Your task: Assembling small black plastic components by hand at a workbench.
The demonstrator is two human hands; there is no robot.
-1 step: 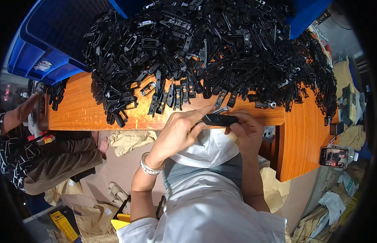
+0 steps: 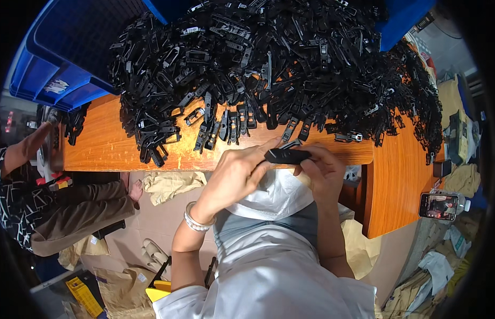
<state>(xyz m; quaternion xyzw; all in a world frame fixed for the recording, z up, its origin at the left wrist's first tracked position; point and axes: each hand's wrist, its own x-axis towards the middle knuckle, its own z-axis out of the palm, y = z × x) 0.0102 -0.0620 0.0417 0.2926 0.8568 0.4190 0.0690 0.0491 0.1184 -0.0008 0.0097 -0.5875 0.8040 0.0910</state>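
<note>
Over the table's front edge, both hands grip one black elongated plastic part [image 2: 288, 156], held roughly level. My left hand [image 2: 238, 173] is closed on its left end, with the index finger stretched along the far side. My right hand [image 2: 324, 169] pinches the right end between thumb and fingers. A thin light-grey strip [image 2: 291, 144] shows at the part's far side; whether it belongs to the part I cannot tell. Just beyond the fingers lie several black clip-like parts [image 2: 238, 125], side by side at the near edge of a large heap of similar black parts [image 2: 215, 58].
The heap spreads over the orange wooden table [image 2: 98, 151]. A blue crate [image 2: 66, 80] stands at the far left. A phone [image 2: 439, 206] is propped at the right. Another person's arm [image 2: 27, 149] reaches in at left. A white cloth or bag [image 2: 274, 202] covers my lap.
The black part has tilted slightly in my fingers, and my right fingers have shifted a little on it. The heap and the rest look unchanged.
</note>
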